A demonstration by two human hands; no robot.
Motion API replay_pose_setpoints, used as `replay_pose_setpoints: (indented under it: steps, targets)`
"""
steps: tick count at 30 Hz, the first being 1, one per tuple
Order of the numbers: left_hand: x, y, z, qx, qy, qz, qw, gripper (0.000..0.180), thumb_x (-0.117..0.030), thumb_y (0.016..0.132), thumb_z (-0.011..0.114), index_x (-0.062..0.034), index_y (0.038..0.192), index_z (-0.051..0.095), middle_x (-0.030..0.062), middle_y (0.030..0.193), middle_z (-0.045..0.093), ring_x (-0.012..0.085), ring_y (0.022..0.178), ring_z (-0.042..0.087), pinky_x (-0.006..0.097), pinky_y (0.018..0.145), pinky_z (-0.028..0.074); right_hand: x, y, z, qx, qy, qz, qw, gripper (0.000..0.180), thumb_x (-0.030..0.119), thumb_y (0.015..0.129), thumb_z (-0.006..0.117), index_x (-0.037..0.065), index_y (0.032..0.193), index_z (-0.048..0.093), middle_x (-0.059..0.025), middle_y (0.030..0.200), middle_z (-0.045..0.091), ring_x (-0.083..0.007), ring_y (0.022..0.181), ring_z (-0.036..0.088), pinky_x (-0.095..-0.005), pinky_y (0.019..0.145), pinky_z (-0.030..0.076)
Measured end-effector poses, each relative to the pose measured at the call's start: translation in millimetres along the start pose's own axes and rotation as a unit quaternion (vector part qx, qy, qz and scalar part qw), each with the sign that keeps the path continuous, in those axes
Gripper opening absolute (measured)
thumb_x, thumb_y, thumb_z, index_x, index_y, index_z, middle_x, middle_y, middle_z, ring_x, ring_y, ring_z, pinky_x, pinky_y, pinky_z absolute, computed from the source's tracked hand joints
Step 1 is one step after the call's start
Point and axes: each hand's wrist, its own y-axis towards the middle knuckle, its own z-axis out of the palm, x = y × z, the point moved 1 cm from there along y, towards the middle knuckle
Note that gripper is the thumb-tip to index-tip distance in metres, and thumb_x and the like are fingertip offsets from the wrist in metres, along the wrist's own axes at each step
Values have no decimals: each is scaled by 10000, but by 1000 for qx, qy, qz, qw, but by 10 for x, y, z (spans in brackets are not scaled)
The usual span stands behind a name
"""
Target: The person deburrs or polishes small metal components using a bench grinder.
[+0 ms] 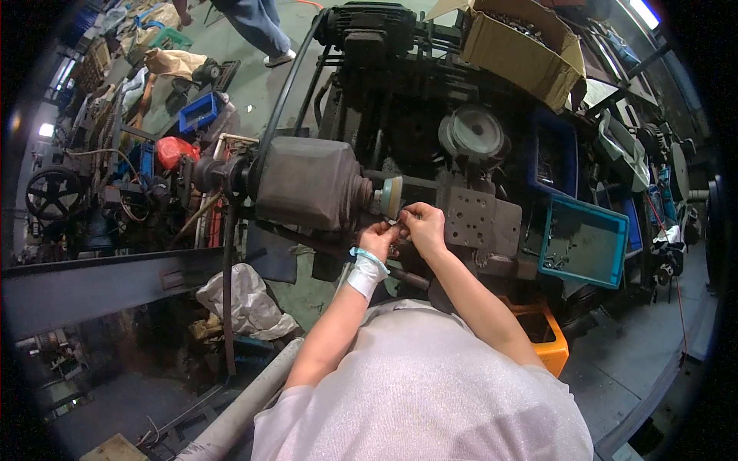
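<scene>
Both hands meet just below a round wheel (pixel 391 197) with a pale, layered rim, fixed to the spindle of a dark machine (pixel 307 184). My left hand (pixel 376 240), with a white wrap and a light blue band at its wrist, is closed with its fingertips pinched. From the right, my right hand (pixel 425 229) closes its thumb and fingers at the same spot, close to the wheel's lower edge. What they hold between them is too small and covered to make out. I cannot tell whether it touches the wheel.
Right of the hands is a metal plate with holes (pixel 483 219). Beyond it stand a teal crate (pixel 624 250) with small parts and a blue bin (pixel 555 188). A cardboard box (pixel 530 65) of metal pieces sits at the back. Another person's leg (pixel 257 27) shows far left.
</scene>
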Motion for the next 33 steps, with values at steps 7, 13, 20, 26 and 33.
replay_pose_setpoints:
  steps: [7, 13, 20, 26, 33]
  targets:
    - [-61, -20, 17, 0, 5, -8, 1000, 129, -199, 771, 592, -78, 728, 576, 4, 702, 617, 85, 596, 577, 215, 440, 396, -80, 41, 2, 3, 20, -6, 1000, 86, 19, 731, 566, -63, 741, 587, -69, 604, 579, -95, 501, 525, -237, 443, 424]
    - [-53, -29, 6, 2, 27, 18, 999, 124, -197, 768, 593, -78, 740, 574, 7, 690, 607, 85, 549, 554, 218, 436, 404, -88, 8, -14, 1, 47, 0, 999, 76, 37, 752, 575, -38, 760, 587, -30, 572, 548, -65, 435, 483, -190, 386, 384]
    - [55, -100, -182, 122, -117, -136, 976, 261, -348, 787, 561, -89, 759, 560, -10, 629, 530, 86, 507, 511, 218, 384, 414, -14, -204, -240, 77, 149, 45, 985, 121, 55, 757, 567, -17, 845, 609, -15, 600, 545, -53, 475, 465, -182, 404, 358]
    - [47, -96, -122, 115, -105, -101, 983, 151, -265, 787, 576, -118, 755, 561, -28, 613, 532, 75, 527, 509, 217, 415, 409, -36, -239, -199, 86, 186, 24, 979, 120, 77, 763, 579, -25, 824, 589, -14, 592, 536, -59, 451, 459, -177, 408, 355]
    - [-68, -101, -50, 70, -38, -100, 992, 135, -249, 785, 581, -120, 748, 566, -39, 633, 552, 62, 531, 503, 201, 433, 384, -84, -112, -118, 46, 114, 52, 991, 110, 88, 758, 579, -20, 780, 582, -27, 605, 553, -70, 471, 496, -192, 398, 383]
